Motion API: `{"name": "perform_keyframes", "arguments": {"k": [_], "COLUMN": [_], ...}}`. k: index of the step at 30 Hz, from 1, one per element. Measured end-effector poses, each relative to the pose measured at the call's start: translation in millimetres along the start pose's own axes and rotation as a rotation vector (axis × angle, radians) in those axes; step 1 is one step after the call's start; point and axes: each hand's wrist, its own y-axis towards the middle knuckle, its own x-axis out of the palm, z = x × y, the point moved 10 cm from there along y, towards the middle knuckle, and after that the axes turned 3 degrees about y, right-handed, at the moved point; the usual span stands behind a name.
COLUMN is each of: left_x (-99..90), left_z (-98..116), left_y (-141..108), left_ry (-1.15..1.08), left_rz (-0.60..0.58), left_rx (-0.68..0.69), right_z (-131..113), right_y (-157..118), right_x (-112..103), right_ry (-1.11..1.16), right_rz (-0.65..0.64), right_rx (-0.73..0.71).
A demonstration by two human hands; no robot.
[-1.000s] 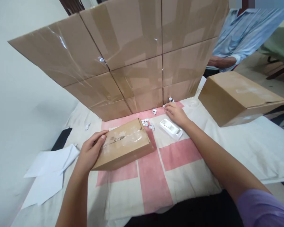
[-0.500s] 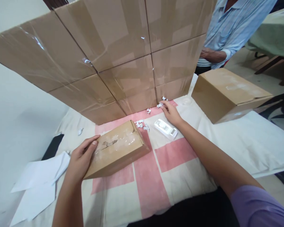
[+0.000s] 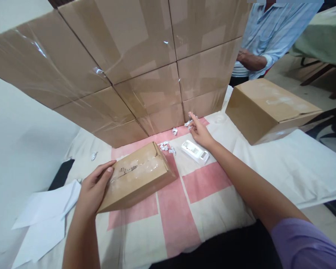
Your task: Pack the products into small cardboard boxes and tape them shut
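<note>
My left hand (image 3: 93, 186) grips the left end of a small taped cardboard box (image 3: 140, 168), thumb on its top face. The box sits tilted on the pink and cream cloth, its tape torn near the middle. Farther off, my right hand (image 3: 199, 132) reaches to the foot of the stacked boxes, index finger stretched out and fingers apart. Crumpled white scraps (image 3: 188, 123) lie at its fingertips. A white plastic device (image 3: 195, 151) with a small window lies just below that hand. More crumpled scraps (image 3: 168, 147) lie beside the far end of the box.
A wall of plastic-wrapped cardboard boxes (image 3: 154, 89) stands across the back. Another carton (image 3: 271, 108) rests at right, near a person in a light blue shirt (image 3: 268, 41). White papers (image 3: 44, 216) and a black object (image 3: 61, 175) lie at left by the wall.
My right index finger has stretched out farther toward the stacked boxes, over the scraps. My left hand and the box have barely moved; the whole view has shifted slightly.
</note>
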Motion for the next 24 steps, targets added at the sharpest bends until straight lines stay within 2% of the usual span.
{"name": "perform_keyframes", "arguments": {"k": [8, 14, 18, 24], "left_x": [-1.2, -1.0, -2.3, -3.6], "left_z": [-2, -2, 1, 1], "left_y": [-1, -2, -2, -3], "left_ry": [0.001, 0.002, 0.002, 0.002], "left_rz": [0.005, 0.007, 0.023, 0.029], "left_rx": [-0.011, -0.015, -0.004, -0.017], "right_z": [-7, -6, -8, 6], "right_y": [0, -1, 4, 7], "right_x": [-5, -5, 0, 2], "right_ry": [-0.030, -0.077, -0.118, -0.133], "right_rz": [0.037, 0.035, -0.001, 0.004], "right_rx": [-0.025, 0.018, -0.063, -0.076]}}
